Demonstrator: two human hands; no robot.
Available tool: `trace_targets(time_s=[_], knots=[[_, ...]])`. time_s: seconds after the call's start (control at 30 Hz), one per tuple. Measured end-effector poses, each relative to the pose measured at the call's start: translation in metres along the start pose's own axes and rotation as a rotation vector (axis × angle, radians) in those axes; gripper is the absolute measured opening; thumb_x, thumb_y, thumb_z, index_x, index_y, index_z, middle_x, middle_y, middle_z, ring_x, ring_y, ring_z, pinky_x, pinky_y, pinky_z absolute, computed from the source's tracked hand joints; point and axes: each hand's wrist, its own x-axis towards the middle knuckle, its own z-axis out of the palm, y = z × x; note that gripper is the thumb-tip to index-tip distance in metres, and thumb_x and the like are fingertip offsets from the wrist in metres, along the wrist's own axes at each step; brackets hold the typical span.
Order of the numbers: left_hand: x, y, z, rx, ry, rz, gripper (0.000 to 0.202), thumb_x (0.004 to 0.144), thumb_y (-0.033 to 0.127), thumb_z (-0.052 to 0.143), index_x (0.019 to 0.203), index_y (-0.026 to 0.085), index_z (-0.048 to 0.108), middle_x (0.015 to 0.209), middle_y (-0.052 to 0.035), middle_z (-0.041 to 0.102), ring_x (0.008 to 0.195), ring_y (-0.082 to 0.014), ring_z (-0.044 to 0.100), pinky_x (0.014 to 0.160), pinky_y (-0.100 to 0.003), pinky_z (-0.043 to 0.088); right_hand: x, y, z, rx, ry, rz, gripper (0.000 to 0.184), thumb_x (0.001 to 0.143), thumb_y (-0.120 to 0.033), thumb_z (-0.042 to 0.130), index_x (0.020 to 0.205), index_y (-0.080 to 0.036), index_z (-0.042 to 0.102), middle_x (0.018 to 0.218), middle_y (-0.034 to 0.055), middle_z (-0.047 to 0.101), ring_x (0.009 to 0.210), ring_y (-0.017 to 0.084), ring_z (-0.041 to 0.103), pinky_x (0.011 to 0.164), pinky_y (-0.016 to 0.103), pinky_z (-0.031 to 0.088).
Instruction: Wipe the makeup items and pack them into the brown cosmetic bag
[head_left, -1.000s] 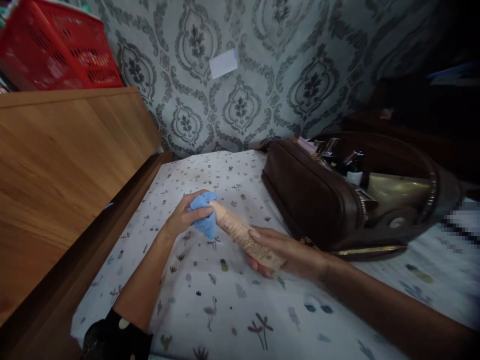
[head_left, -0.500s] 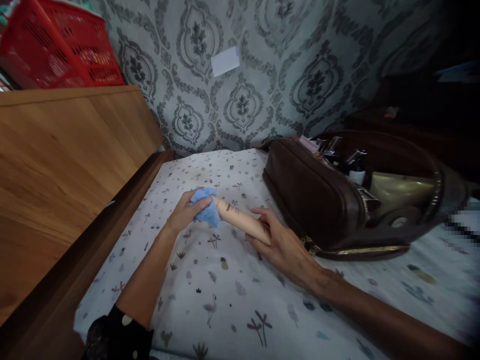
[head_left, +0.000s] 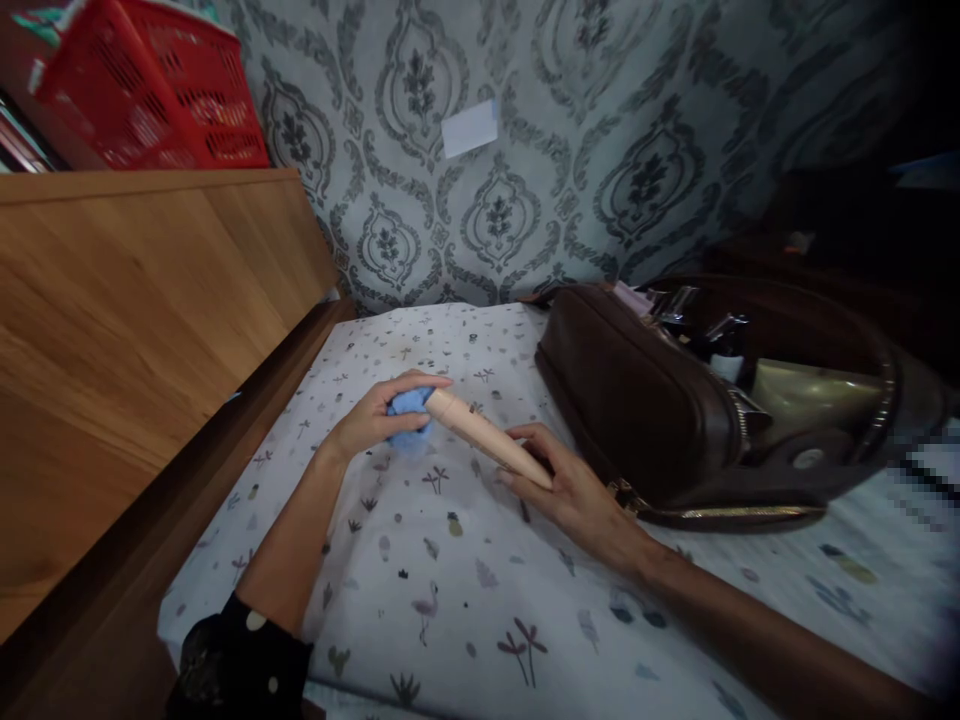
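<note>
My left hand (head_left: 379,412) is closed around a crumpled blue cloth (head_left: 410,408), which touches the upper-left end of a peach-coloured cosmetic tube (head_left: 484,432). Fingers of my right hand (head_left: 566,490) grip the tube's lower-right end. The tube slants down from left to right above the patterned sheet (head_left: 465,560). Small print on its side is too blurred to read. Just right of my right hand stands an open brown toiletry bag (head_left: 622,390) holding a gold pouch-like item (head_left: 814,395) and dark bottles (head_left: 726,345).
A wooden cabinet side (head_left: 165,300) rises along the left, with a red plastic basket (head_left: 161,90) on top. Behind the bed is a patterned wall (head_left: 499,220) bearing a white paper piece (head_left: 470,130). Gold zippers (head_left: 742,515) edge the bag.
The tube has rolled or turned, so its print now faces more upward. My left fingers have stretched over the cloth and the tube's end. The view has shifted slightly.
</note>
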Motion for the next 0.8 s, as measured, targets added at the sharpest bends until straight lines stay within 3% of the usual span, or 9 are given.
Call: trace_targets(time_s=[0.13,0.3,0.47,0.63,0.8], knots=[[0.000,0.005,0.004,0.016,0.049,-0.157,0.048,0.078,0.043,0.074,0.122,0.021,0.070,0.113,-0.0060,0.068,0.087,-0.0186,0.061,0.074,-0.025,0.048,0.001,0.002,0.002,-0.036,0.025,0.000,0.036,0.083,-0.039,0.057,0.114,-0.021,0.051,0.076,-0.0019,0.059,0.059,0.015,0.054,0.057,0.029,0.044],[0.003,-0.002,0.006,-0.069,0.085,-0.247,0.047,0.075,0.048,0.075,0.109,0.017,0.071,0.095,-0.0042,0.068,0.081,-0.0169,0.060,0.069,-0.023,0.048,-0.001,0.001,0.002,-0.127,0.095,0.001,0.038,0.080,-0.034,0.057,0.116,-0.021,0.054,0.083,0.0012,0.063,0.063,0.017,0.057,0.059,0.030,0.046],[0.003,-0.007,0.006,-0.090,0.083,-0.231,0.046,0.074,0.046,0.075,0.111,0.018,0.071,0.098,-0.0038,0.066,0.079,-0.0155,0.058,0.068,-0.021,0.046,0.000,0.004,0.001,-0.091,0.087,-0.023,0.037,0.082,-0.042,0.059,0.112,-0.020,0.056,0.084,0.0023,0.063,0.067,0.018,0.057,0.060,0.030,0.046],[-0.001,-0.004,0.002,-0.093,0.019,-0.132,0.053,0.078,0.038,0.074,0.127,0.024,0.066,0.104,-0.0041,0.063,0.077,-0.0142,0.054,0.065,-0.021,0.044,0.004,0.006,-0.001,-0.025,0.119,-0.136,0.031,0.084,-0.047,0.062,0.100,-0.021,0.064,0.093,0.0050,0.062,0.087,0.022,0.060,0.077,0.035,0.049],[0.001,-0.002,0.007,-0.111,0.047,-0.142,0.056,0.082,0.046,0.070,0.133,0.025,0.059,0.096,-0.0025,0.060,0.076,-0.0132,0.054,0.065,-0.020,0.045,0.004,0.005,-0.002,-0.010,0.135,-0.132,0.029,0.084,-0.044,0.063,0.101,-0.020,0.066,0.095,0.0059,0.062,0.089,0.022,0.060,0.077,0.035,0.050]])
